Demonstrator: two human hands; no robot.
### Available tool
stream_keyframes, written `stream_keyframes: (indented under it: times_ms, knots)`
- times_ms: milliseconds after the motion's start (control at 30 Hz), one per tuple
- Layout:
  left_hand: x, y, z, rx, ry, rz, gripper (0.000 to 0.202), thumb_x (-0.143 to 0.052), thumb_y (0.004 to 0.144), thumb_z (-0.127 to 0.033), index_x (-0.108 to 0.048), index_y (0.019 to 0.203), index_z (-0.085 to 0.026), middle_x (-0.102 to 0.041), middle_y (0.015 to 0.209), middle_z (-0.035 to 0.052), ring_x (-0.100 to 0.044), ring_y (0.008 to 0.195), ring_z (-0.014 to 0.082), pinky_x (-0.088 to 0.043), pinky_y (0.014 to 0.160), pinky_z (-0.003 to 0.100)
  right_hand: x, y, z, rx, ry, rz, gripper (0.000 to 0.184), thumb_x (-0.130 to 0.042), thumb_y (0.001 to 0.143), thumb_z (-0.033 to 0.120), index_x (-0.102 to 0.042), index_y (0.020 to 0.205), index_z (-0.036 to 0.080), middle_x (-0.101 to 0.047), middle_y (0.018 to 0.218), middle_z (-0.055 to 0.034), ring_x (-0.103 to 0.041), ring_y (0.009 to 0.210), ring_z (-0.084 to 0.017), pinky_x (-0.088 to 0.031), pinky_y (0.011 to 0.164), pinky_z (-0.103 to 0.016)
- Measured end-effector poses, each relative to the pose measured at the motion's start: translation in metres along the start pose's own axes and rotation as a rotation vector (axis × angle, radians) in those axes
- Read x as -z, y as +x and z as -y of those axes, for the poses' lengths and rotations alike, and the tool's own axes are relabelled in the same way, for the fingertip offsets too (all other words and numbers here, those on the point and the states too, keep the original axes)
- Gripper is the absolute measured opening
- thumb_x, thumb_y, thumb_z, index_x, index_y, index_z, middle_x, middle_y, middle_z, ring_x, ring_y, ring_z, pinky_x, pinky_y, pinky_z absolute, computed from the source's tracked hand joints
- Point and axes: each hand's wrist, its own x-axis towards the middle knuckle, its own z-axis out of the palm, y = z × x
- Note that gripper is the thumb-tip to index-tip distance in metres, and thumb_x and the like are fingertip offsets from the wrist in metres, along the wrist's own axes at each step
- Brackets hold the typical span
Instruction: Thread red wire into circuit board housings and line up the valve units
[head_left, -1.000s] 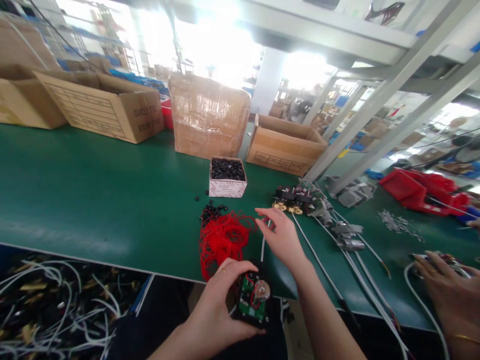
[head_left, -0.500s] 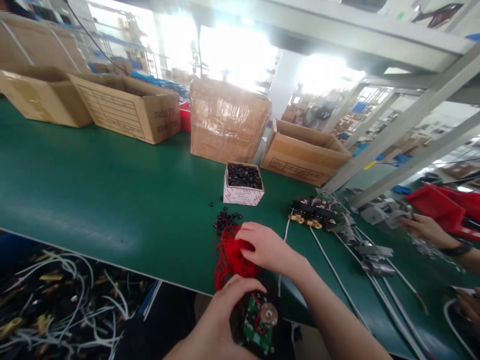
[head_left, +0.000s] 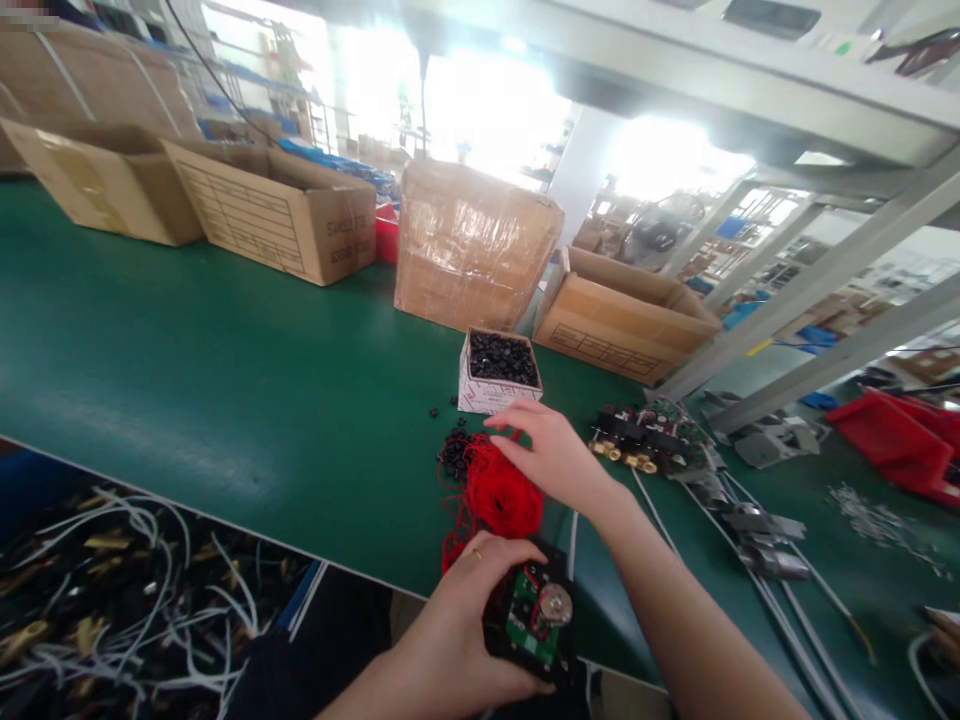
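My left hand (head_left: 469,630) grips a black housing with a green circuit board (head_left: 531,628) and a round metal disc facing up. Thin red wires curl over that board. My right hand (head_left: 551,455) hovers over a tangled bundle of red wire (head_left: 504,495), fingers stretched and apart, nothing seen in them. Just beyond its fingertips, a small white carton (head_left: 499,397) is filled with small black parts (head_left: 501,358). A loose pile of the same black parts (head_left: 454,456) lies left of the carton's front, against the red wire.
Black assemblies with brass fittings (head_left: 626,450) and white cables lie to the right, near grey metal parts (head_left: 776,440) and a red bin (head_left: 892,440). Cardboard boxes (head_left: 630,330) line the back. A blue bin (head_left: 304,590) of cabled parts stands lower left. Another person's hand (head_left: 941,640) shows at the right edge.
My right hand has let go of the red wire and risen forward, its fingers opening. The other person's hand has left the grey metal part. The view has shifted slightly.
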Motion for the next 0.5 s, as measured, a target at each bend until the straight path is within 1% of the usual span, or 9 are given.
stream_keyframes:
  times_ms: [67,133,200,267,300,367,433,500]
  knots:
    - [0.001,0.001,0.001,0.008,-0.009,0.014,0.087,-0.096,0.049,-0.009,-0.06,0.125,-0.029,-0.059,0.118,0.0022,-0.057,0.109,0.0259,-0.046,0.098,0.036,-0.018,0.015,0.009,0.033,-0.048,0.042,0.015,-0.069,0.092,0.01,-0.075,0.105,0.014,-0.067,0.103,-0.0072,-0.062,0.098,-0.019,-0.048,0.093,-0.033]
    - [0.002,0.001,0.0,0.024,-0.028,0.019,0.09,-0.097,0.048,-0.01,-0.06,0.127,-0.03,-0.059,0.121,0.0021,-0.057,0.11,0.026,-0.047,0.098,0.036,-0.033,0.027,0.014,0.057,-0.072,0.072,0.013,-0.071,0.09,0.01,-0.076,0.101,0.013,-0.066,0.101,-0.0096,-0.061,0.099,-0.023,-0.047,0.092,-0.035]
    - [0.004,0.001,-0.001,0.034,-0.054,0.031,0.092,-0.098,0.048,-0.011,-0.059,0.129,-0.03,-0.058,0.124,0.0031,-0.057,0.113,0.0268,-0.047,0.1,0.038,-0.043,0.036,0.016,0.08,-0.091,0.097,0.008,-0.071,0.086,0.006,-0.077,0.087,0.012,-0.066,0.093,-0.01,-0.06,0.095,-0.024,-0.047,0.088,-0.036]
    - [0.005,0.001,-0.003,0.043,-0.076,0.041,0.092,-0.099,0.048,-0.013,-0.06,0.129,-0.029,-0.058,0.127,0.0045,-0.057,0.116,0.0282,-0.046,0.103,0.04,-0.044,0.04,0.016,0.097,-0.091,0.101,0.015,-0.07,0.083,0.002,-0.074,0.073,0.013,-0.065,0.086,-0.0087,-0.06,0.09,-0.023,-0.046,0.085,-0.034]
    - [0.006,0.001,-0.004,0.048,-0.078,0.043,0.091,-0.099,0.048,-0.014,-0.06,0.129,-0.028,-0.059,0.127,0.005,-0.057,0.117,0.0288,-0.046,0.104,0.041,-0.042,0.041,0.016,0.101,-0.081,0.089,0.018,-0.069,0.083,0.0,-0.072,0.069,0.013,-0.064,0.084,-0.0077,-0.059,0.089,-0.022,-0.046,0.084,-0.033]
    - [0.007,0.001,-0.004,0.049,-0.084,0.039,0.089,-0.098,0.049,-0.014,-0.061,0.128,-0.029,-0.06,0.127,0.0049,-0.057,0.116,0.0289,-0.046,0.103,0.041,-0.028,0.04,0.016,0.094,-0.044,0.032,0.019,-0.069,0.082,0.0,-0.071,0.07,0.014,-0.065,0.086,-0.0058,-0.06,0.088,-0.019,-0.045,0.084,-0.03]
    - [0.007,0.002,-0.005,0.037,-0.096,0.041,0.087,-0.097,0.05,-0.013,-0.061,0.127,-0.029,-0.06,0.127,0.0046,-0.057,0.117,0.0287,-0.047,0.102,0.041,-0.007,0.036,0.016,0.072,-0.005,-0.046,0.015,-0.068,0.082,0.001,-0.07,0.075,0.014,-0.066,0.088,-0.0037,-0.06,0.084,-0.015,-0.046,0.081,-0.027]
    - [0.007,0.003,-0.005,0.036,-0.119,0.039,0.086,-0.097,0.05,-0.011,-0.061,0.126,-0.03,-0.059,0.129,0.0048,-0.057,0.118,0.0289,-0.046,0.104,0.041,0.017,0.028,0.016,0.046,0.054,-0.118,0.011,-0.066,0.084,0.005,-0.069,0.078,0.015,-0.066,0.084,-0.0012,-0.058,0.075,-0.012,-0.045,0.073,-0.023]
